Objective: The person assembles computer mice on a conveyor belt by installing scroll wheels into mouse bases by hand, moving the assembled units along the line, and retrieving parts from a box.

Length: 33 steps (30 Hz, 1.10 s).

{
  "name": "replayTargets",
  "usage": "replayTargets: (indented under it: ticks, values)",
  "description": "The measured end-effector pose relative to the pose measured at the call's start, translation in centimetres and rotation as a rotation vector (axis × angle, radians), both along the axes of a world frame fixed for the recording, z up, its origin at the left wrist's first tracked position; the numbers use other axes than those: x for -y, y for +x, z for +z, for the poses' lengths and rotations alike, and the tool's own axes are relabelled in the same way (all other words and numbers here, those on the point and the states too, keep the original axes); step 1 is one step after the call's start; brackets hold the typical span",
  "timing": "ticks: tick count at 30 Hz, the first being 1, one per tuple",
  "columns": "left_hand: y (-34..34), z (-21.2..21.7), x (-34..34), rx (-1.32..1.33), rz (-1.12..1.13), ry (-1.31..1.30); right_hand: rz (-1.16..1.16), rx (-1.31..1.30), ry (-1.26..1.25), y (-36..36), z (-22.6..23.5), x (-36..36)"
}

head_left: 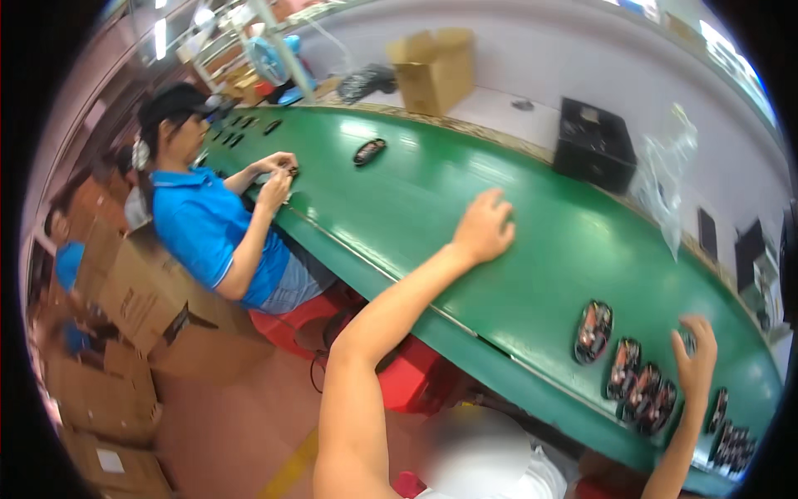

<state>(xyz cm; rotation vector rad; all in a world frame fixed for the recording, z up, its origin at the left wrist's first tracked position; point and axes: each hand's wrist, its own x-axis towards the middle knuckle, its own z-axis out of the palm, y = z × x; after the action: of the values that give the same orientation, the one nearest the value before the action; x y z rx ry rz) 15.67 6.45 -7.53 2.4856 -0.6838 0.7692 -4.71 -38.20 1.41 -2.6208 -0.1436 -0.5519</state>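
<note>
My left hand [485,229] is over the middle of the green work surface [416,195], its fingers bent and a little apart, with nothing visible in them. To the right, my right hand [697,358] has its thumb and fingers spread in a C shape. A small dark patch shows in that gap; I cannot make out what it is. Left of this hand lie several oval black devices with inner parts showing, among them a single unit [593,333] and a close row [644,389]. More dark devices [734,445] are grouped beside my right forearm.
One oval device [370,151] lies farther up the surface. A co-worker in a blue shirt [204,229] handles a small part at left. Along the back stand a cardboard box [432,71], a black bin [593,145] and a clear plastic bag [667,170]. Cartons [158,291] stand behind the co-worker.
</note>
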Motion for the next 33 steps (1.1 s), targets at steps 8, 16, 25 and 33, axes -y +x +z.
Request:
replayTargets:
  ticks: [8, 16, 25, 33]
  values:
    - [10.0, 0.9, -16.7, -0.097, 0.942, 0.11, -0.193, -0.105, -0.097, -0.9, -5.3, 9.2]
    - [12.7, 1.5, -21.1, -0.272, 1.122, -0.043, -0.153, -0.005, -0.356, -1.5, -2.2, 6.7]
    - [11.6, 0.1, -20.0, -0.171, 0.881, -0.006, -0.325, -0.193, 0.089, -2.4, -5.2, 8.6]
    - [-0.5, 0.4, -5.8, 0.1, 0.348, 0.016, -0.186, -0.076, -0.131, -3.3, -6.1, 9.5]
